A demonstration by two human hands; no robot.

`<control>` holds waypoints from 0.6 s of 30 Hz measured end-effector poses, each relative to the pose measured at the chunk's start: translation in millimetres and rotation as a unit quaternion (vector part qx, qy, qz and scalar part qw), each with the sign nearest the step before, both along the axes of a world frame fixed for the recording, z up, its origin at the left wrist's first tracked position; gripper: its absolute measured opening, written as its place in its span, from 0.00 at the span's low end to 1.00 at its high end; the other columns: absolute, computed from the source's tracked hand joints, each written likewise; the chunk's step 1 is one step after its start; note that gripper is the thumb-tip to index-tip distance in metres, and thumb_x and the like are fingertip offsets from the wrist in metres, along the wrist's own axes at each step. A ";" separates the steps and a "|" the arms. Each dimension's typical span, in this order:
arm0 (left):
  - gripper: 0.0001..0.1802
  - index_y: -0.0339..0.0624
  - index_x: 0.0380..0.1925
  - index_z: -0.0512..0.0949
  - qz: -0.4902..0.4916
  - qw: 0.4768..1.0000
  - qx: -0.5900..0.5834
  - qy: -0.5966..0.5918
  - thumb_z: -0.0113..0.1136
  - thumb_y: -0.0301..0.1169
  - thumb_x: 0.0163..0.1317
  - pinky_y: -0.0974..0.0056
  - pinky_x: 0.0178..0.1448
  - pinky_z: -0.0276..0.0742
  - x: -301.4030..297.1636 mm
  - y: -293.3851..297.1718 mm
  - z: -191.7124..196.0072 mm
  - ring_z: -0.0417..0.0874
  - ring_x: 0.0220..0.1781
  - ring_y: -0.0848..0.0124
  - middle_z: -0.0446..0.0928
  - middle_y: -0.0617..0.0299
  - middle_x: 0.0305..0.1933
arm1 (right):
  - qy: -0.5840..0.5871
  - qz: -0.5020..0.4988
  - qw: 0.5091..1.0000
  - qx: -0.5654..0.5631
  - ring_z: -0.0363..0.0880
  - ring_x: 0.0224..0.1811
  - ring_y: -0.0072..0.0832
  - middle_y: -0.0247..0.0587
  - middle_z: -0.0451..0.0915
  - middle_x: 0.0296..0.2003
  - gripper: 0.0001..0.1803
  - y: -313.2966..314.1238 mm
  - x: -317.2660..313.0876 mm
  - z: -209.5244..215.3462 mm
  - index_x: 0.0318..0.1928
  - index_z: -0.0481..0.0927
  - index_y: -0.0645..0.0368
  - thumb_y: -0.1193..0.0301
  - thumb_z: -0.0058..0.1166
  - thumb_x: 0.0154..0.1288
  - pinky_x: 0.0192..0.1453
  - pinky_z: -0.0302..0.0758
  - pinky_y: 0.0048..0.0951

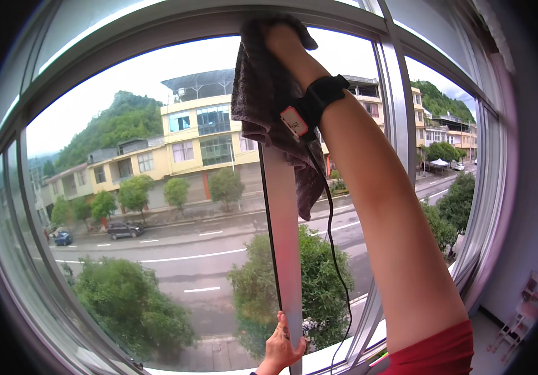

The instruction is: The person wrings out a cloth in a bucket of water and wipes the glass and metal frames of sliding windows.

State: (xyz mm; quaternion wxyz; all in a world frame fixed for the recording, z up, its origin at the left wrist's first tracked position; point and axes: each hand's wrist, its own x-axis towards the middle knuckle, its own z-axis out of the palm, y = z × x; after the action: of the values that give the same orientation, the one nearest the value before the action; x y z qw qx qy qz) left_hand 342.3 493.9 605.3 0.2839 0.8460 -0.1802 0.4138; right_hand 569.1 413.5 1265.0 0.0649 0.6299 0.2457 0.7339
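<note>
The right hand (281, 39) was raised to the top of the window, pressing a grey cloth (263, 94) against the upper end of the middle sash bar (283, 237). The cloth covered most of that hand, so whether its fingers were spread or curled could not be told; they were buried in the folds. The cloth hung down from the hand in a loose drape over the glass and over the top of the bar, its lower corner reaching partway down the bar's right side. A black wrist strap (319, 100) with a small white tag sat on the right forearm, and a thin black cable (334, 250) ran down from it along the arm toward the lower edge.

The left hand (281, 347) was low, at the bottom of the same bar, fingers pressed together and wrapped around its edge, thumb on the near face.

The curved outer window frame (156, 25) ringed the view. Through the glass lay a road (181, 256) with a dark parked car (124, 229), green trees (125, 300) below, a yellow building (206, 134) across the street and a wooded hill behind. At the right, inside the room, a pale wall (531, 206) stood beside the frame, with a small white rack (522, 312) near the floor. A red sleeve (438, 353) showed at the lower edge.
</note>
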 end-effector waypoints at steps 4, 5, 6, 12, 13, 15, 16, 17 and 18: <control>0.46 0.20 0.62 0.52 0.009 1.000 -0.012 -0.006 0.60 0.36 0.48 0.63 0.58 0.73 0.4 2.9 1.8 0.69 0.64 0.51 0.60 0.33 0.64 | 0.041 0.054 0.998 -0.008 0.75 0.49 0.45 0.56 0.76 0.46 0.22 23.5 10.2 -58.0 0.56 0.69 0.65 0.71 0.38 0.63 0.54 0.69 0.40; 0.46 0.20 0.62 0.52 -0.004 1.000 -0.011 -0.010 0.60 0.36 0.48 0.63 0.58 0.73 6.1 -1.6 4.1 0.69 0.64 0.51 0.60 0.33 0.64 | 0.048 0.058 0.997 -0.015 0.74 0.52 0.45 0.56 0.75 0.49 0.22 20.2 21.6 -82.2 0.57 0.69 0.64 0.71 0.37 0.63 0.58 0.68 0.40; 0.46 0.19 0.62 0.52 -0.025 1.000 0.001 -0.017 0.60 0.36 0.48 0.63 0.57 0.73 9.7 -9.8 5.4 0.69 0.63 0.51 0.60 0.33 0.63 | 0.051 0.064 0.996 -0.022 0.72 0.56 0.46 0.57 0.74 0.52 0.22 6.2 44.0 -110.2 0.57 0.69 0.64 0.71 0.37 0.64 0.61 0.67 0.40; 0.44 0.20 0.62 0.52 0.023 0.999 0.028 -0.034 0.58 0.35 0.49 0.62 0.56 0.74 5.1 10.6 4.9 0.70 0.62 0.50 0.61 0.33 0.63 | -0.048 0.314 0.946 0.064 0.65 0.61 0.53 0.62 0.69 0.55 0.22 1.9 -65.3 -274.0 0.55 0.71 0.68 0.71 0.44 0.60 0.67 0.57 0.49; 0.44 0.20 0.62 0.52 0.021 0.999 0.028 -0.034 0.58 0.35 0.49 0.62 0.56 0.74 5.0 9.7 5.2 0.70 0.62 0.50 0.61 0.33 0.63 | -0.048 0.312 0.946 0.065 0.65 0.61 0.53 0.62 0.69 0.55 0.22 -0.6 -70.5 -275.2 0.55 0.71 0.68 0.71 0.44 0.60 0.67 0.57 0.49; 0.45 0.19 0.62 0.51 0.014 1.000 0.008 -0.004 0.57 0.35 0.49 0.62 0.56 0.75 1.4 7.1 6.1 0.70 0.62 0.50 0.61 0.32 0.63 | -0.100 0.264 0.959 -0.023 0.64 0.59 0.56 0.64 0.69 0.54 0.23 -8.0 -88.1 -272.3 0.53 0.71 0.70 0.71 0.49 0.58 0.67 0.56 0.51; 0.45 0.19 0.62 0.51 0.015 1.000 0.008 -0.004 0.57 0.35 0.49 0.62 0.56 0.75 0.0 6.7 6.2 0.70 0.62 0.50 0.61 0.32 0.63 | -0.115 0.215 0.968 -0.051 0.65 0.58 0.55 0.61 0.70 0.53 0.25 -13.4 -94.6 -264.6 0.53 0.71 0.68 0.68 0.52 0.56 0.65 0.57 0.50; 0.45 0.19 0.62 0.51 0.022 1.000 0.014 -0.008 0.57 0.35 0.49 0.62 0.56 0.74 -1.2 6.4 6.1 0.70 0.62 0.49 0.61 0.32 0.63 | -0.115 0.216 0.968 -0.051 0.65 0.58 0.55 0.61 0.70 0.53 0.25 -15.2 -100.3 -259.3 0.53 0.71 0.68 0.68 0.52 0.56 0.65 0.57 0.50; 0.45 0.19 0.63 0.51 0.029 0.999 0.020 -0.012 0.57 0.35 0.49 0.62 0.56 0.74 -1.9 6.5 5.7 0.69 0.63 0.49 0.61 0.32 0.63 | -0.044 0.327 0.943 -0.052 0.65 0.58 0.55 0.60 0.71 0.52 0.26 -15.9 -104.5 -255.3 0.53 0.72 0.67 0.67 0.54 0.54 0.64 0.58 0.49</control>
State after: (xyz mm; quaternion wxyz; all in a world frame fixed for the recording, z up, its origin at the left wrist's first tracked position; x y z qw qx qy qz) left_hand 340.4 500.4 611.0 0.2530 0.8510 -0.1676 0.4286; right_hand 464.6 397.5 1009.7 -0.1351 0.4774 0.4729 0.7282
